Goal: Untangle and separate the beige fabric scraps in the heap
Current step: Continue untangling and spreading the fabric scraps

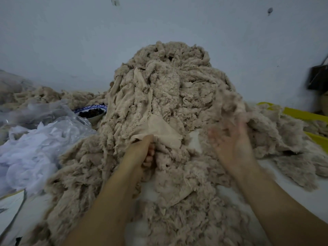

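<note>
Heap point(168, 103) fills middle, banked against wall point(159, 23); no way round behind. Open air above crest. Left flank blocked: white plastic tangle point(35, 144), bowl point(92, 111) wedged just beside heap. Right flank: scraps spill over yellow plastic point(301, 114); thin bare strip at near right. Small bare patch of surface point(195, 141) between left grip point(142, 151), curled into flat scrap point(163, 132), and spread right grip point(229, 146). Dark bag point(317, 77) far right, well apart.

Bowl point(92, 112), clear plastic point(44, 132), yellow sheet point(305, 115)
</note>
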The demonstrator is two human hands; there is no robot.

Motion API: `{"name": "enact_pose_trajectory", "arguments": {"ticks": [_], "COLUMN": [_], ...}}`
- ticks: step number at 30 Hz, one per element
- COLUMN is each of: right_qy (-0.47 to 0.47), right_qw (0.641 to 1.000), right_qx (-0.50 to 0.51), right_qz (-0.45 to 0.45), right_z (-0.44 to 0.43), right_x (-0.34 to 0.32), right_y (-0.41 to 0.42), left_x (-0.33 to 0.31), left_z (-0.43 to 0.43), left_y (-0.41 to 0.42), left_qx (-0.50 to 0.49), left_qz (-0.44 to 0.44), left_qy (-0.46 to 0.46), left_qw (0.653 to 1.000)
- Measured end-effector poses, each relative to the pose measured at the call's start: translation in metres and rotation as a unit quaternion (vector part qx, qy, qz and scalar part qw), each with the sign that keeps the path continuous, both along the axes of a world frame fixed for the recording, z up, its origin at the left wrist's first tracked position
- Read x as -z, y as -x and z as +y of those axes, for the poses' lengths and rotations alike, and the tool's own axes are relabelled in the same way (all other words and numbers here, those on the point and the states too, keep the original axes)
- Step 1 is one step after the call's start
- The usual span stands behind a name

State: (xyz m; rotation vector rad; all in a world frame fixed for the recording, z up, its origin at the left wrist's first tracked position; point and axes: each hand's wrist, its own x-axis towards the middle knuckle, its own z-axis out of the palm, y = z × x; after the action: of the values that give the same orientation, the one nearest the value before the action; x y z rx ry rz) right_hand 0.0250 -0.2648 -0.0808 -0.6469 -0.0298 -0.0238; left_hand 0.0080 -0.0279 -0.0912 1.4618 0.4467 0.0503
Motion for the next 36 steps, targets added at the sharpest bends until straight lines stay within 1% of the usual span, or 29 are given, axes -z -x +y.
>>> {"name": "enact_pose_trajectory", "arguments": {"ticks": [1,3,6,9,11,12,14,15,16,17,19,21,23,25,27,29,30,32,33,35,36], "right_qy": [0.053,0.139,0.250,0.388,0.464,0.501,0.572,0.597,0.611,0.616,0.615,0.622,0.637,0.637,0.615,0.583,0.551,0.455,0.416,0.359,0.323], "right_qw": [0.998,0.990,0.968,0.921,0.883,0.862,0.811,0.789,0.775,0.768,0.766,0.762,0.752,0.757,0.776,0.801,0.825,0.877,0.894,0.910,0.919], "right_qx": [-0.003,-0.021,-0.032,-0.028,-0.013,-0.010,-0.018,-0.019,-0.018,-0.011,0.023,0.066,0.095,0.123,0.141,0.129,0.116,0.105,0.107,0.128,0.145], "right_qz": [0.020,0.023,0.005,-0.028,-0.061,-0.083,-0.125,-0.142,-0.157,-0.173,-0.188,-0.168,-0.139,-0.078,-0.004,0.036,0.059,0.110,0.129,0.163,0.175], "right_z": [0.006,0.020,0.038,0.044,0.044,0.043,0.044,0.046,0.048,0.050,0.052,0.049,0.045,0.034,0.022,0.017,0.019,0.021,0.019,0.011,0.006], "right_x": [0.007,0.017,0.016,0.023,0.025,0.024,0.026,0.027,0.028,0.028,0.028,0.029,0.029,0.030,0.031,0.035,0.038,0.042,0.043,0.039,0.038], "right_y": [0.001,0.002,0.008,0.013,0.016,0.017,0.017,0.016,0.017,0.017,0.017,0.016,0.013,0.005,-0.003,-0.008,-0.011,-0.015,-0.016,-0.020,-0.022], "left_x": [0.002,0.008,0.014,0.009,0.006,0.005,0.002,0.001,-0.001,-0.003,-0.007,-0.010,-0.012,-0.014,-0.013,-0.013,-0.012,-0.012,-0.012,-0.011,-0.011], "left_z": [0.001,0.000,0.004,0.007,0.001,-0.004,-0.015,-0.019,-0.021,-0.021,-0.021,-0.023,-0.023,-0.019,-0.014,-0.011,-0.009,-0.004,-0.001,0.008,0.012], "left_y": [-0.002,-0.004,-0.005,-0.005,-0.004,-0.002,0.005,0.009,0.012,0.016,0.023,0.029,0.034,0.037,0.039,0.039,0.039,0.039,0.040,0.038,0.037], "left_qx": [0.005,-0.002,-0.026,-0.042,-0.029,-0.004,0.084,0.132,0.172,0.206,0.269,0.325,0.360,0.395,0.440,0.458,0.460,0.476,0.478,0.473,0.470], "left_qz": [0.014,0.013,-0.053,-0.105,-0.125,-0.132,-0.146,-0.155,-0.164,-0.169,-0.159,-0.135,-0.124,-0.124,-0.117,-0.113,-0.121,-0.144,-0.150,-0.168,-0.190], "left_qy": [-0.002,0.000,0.075,0.116,0.127,0.121,0.097,0.087,0.079,0.067,0.018,-0.057,-0.097,-0.089,-0.060,-0.024,0.001,0.060,0.091,0.147,0.202], "left_qw": [1.000,1.000,0.995,0.987,0.984,0.984,0.981,0.975,0.968,0.961,0.950,0.934,0.920,0.906,0.888,0.881,0.879,0.865,0.860,0.852,0.838]}}
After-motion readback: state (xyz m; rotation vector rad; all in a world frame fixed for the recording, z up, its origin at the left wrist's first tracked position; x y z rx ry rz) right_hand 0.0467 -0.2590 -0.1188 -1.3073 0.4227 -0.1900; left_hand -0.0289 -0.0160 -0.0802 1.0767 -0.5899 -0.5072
